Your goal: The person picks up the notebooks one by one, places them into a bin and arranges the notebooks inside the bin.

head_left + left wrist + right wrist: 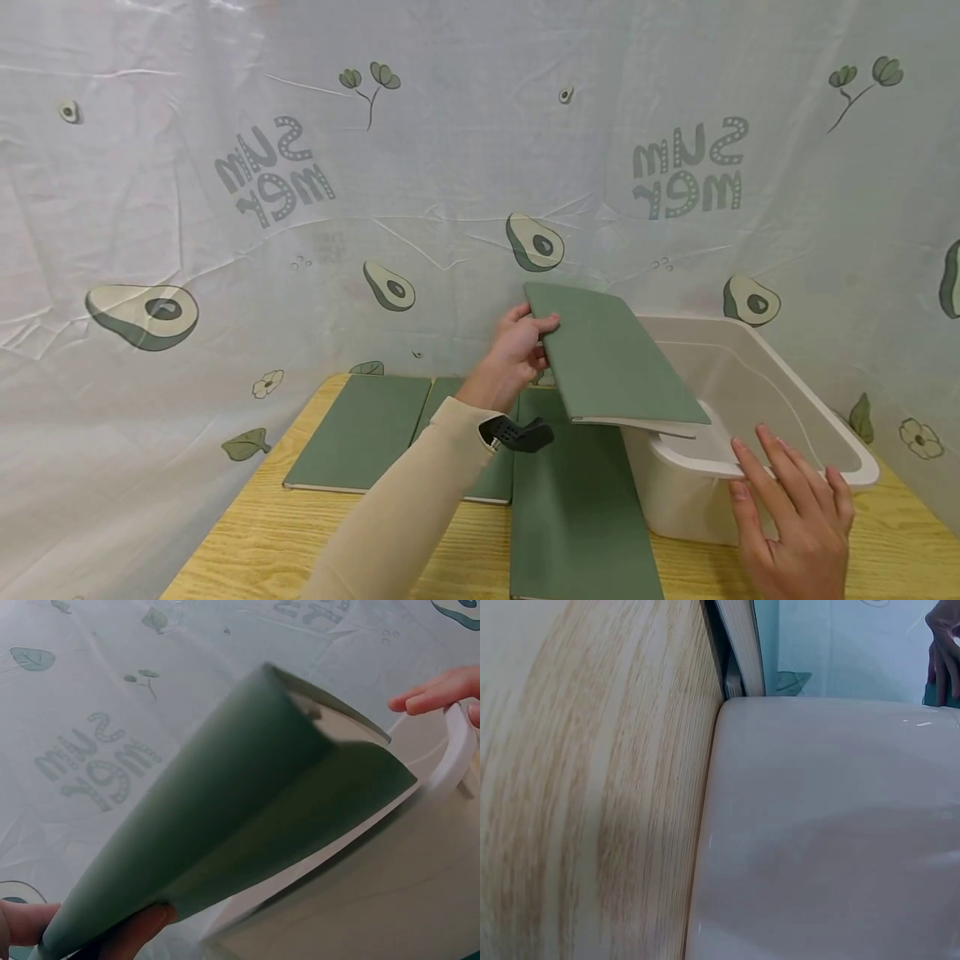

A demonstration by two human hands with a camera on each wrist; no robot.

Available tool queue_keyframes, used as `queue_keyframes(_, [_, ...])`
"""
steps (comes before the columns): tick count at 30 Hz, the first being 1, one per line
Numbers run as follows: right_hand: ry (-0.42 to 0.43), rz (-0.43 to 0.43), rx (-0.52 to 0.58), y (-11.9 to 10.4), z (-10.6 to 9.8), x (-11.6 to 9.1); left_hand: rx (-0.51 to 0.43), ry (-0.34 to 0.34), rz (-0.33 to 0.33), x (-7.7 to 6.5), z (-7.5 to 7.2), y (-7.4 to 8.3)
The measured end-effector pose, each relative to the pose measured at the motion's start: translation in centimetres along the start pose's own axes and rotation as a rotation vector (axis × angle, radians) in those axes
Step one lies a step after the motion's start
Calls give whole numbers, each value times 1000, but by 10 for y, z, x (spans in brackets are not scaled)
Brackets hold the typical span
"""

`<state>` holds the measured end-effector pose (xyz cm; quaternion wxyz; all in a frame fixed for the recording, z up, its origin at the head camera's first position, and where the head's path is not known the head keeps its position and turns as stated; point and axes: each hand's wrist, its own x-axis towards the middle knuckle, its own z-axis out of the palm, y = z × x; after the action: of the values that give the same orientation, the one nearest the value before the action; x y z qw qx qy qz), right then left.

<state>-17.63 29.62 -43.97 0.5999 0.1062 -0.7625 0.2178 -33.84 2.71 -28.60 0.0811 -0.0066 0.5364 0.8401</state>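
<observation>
My left hand (517, 350) grips a green notebook (615, 354) at its left edge, thumb on the upper cover and fingers underneath. It is held tilted, its right part over the left rim of a white plastic bin (795, 392). The left wrist view shows the notebook's cover (225, 795) from below, its leaves slightly parted at the far end. My right hand (798, 521) rests at the bin's front rim with fingers stretched over the edge. In the right wrist view the bin's outer wall (832, 825) fills much of the picture.
More green notebooks lie on the wooden table (255, 533): one at the left (360, 433), another partly behind my left forearm, and a notebook (581, 517) beside the bin. A printed plastic curtain (450, 167) hangs behind the table.
</observation>
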Motion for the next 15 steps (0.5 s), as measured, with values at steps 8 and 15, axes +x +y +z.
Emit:
queue_keyframes(8, [37, -18, 19, -2, 2, 2, -11, -4, -39, 3, 11, -9])
queue_keyframes(15, [91, -26, 50, -12, 3, 7, -15, 5, -48, 3, 16, -17])
